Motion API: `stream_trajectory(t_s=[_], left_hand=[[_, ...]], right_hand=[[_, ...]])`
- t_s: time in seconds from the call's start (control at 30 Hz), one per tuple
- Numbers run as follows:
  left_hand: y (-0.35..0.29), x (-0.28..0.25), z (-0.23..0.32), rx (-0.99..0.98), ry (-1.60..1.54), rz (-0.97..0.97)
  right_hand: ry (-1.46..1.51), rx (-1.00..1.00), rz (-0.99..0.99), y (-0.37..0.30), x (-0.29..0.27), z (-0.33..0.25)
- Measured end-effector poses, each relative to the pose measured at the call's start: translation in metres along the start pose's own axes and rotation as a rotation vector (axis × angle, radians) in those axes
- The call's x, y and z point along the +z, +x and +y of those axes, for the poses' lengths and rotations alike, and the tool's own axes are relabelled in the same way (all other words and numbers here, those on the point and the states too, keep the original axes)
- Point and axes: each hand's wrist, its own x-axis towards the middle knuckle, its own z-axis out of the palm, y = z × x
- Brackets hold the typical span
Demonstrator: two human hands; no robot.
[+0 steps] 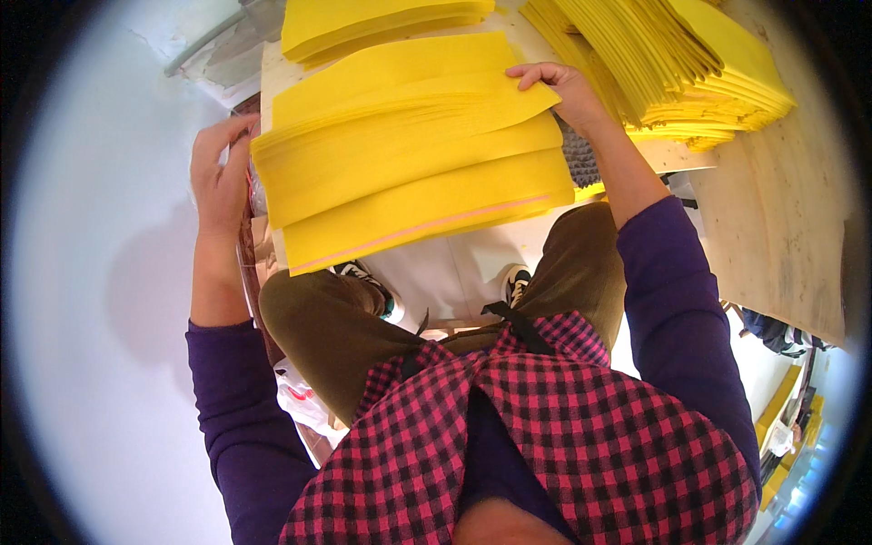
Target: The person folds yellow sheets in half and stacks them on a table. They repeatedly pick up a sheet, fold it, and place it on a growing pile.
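A fanned pile of flat yellow fabric pieces (409, 154) lies across the table edge in front of me, above my knees. A pink line runs along its lowest layer. My right hand (568, 95) pinches the far right corner of an upper yellow fabric piece, thumb on top, and that corner is slightly lifted. At the pile's left edge is my left hand (221, 168), its fingers bent and the thumb and index tips close together. What lies between those tips is too small to make out.
Another yellow stack (386, 27) lies beyond the pile. At the far right, a big heap of folded yellow pieces (672, 73) covers part of the wooden table (772, 218). A grey bumpy surface (579, 156) shows by my right wrist. The white wall (109, 272) stands close on my left.
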Motion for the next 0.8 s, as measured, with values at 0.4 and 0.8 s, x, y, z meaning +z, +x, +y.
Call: stream_trajectory(t_s=[0.4, 0.8], left_hand=[[0.008, 0.105, 0.056, 0.018, 0.389, -0.315], [-0.004, 0.110, 0.055, 0.019, 0.390, -0.274]], right_hand=[[-0.015, -0.038, 0.061, -0.009, 0.001, -0.001], [0.290, 0.178, 0.270, -0.019, 0.019, -0.013]])
